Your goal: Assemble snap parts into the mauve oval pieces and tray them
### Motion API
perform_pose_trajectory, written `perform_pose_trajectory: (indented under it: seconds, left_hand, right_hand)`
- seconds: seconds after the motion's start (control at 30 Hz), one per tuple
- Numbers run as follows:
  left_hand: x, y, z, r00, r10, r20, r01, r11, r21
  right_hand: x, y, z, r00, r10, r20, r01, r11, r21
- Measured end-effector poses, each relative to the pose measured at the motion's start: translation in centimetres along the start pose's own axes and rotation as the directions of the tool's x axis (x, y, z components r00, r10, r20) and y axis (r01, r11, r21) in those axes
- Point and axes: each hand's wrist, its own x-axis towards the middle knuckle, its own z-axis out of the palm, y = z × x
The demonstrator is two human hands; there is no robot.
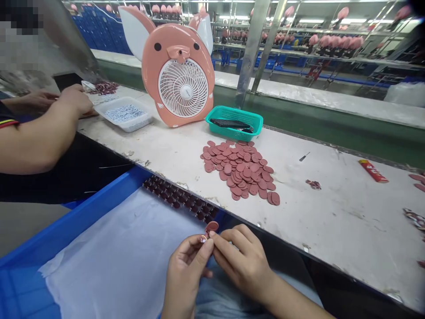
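Above my lap, my left hand (186,270) and my right hand (245,259) meet with their fingertips pinched together. Between them they hold a small reddish-brown oval piece (212,226), its rounded end sticking up past the fingers. A small pale, shiny bit shows at my left fingertips; I cannot make out what it is. On the table beyond lies a heap of similar flat, reddish oval pieces (241,168), some with small holes. Left of my hands, a blue crate (109,188) contains a white sheet (122,257) and rows of dark reddish pieces (179,197).
A pink pig-shaped fan (179,75) stands behind a green basket (234,117) holding dark items. To the left, a co-worker's arm (43,128) reaches near a white tray (124,113) of small bits. A red tube-like packet (373,171) lies right on the white table (299,199).
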Motion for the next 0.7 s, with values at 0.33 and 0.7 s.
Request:
perform_pose_trajectory:
  seconds: [0.33,0.7]
  left_hand:
    - [9.7,0.3,-5.9,0.987,0.147,-0.063,-0.084,0.812,0.578]
    - [18.5,-1.8,-7.6,0.986,0.158,0.044,-0.084,0.256,0.963]
  right_hand:
    - [-0.4,0.0,-2.3,1.0,-0.022,0.006,0.022,1.0,0.016]
    - [-2.4,3.6,-5.1,0.997,0.075,-0.009,-0.075,0.985,-0.157]
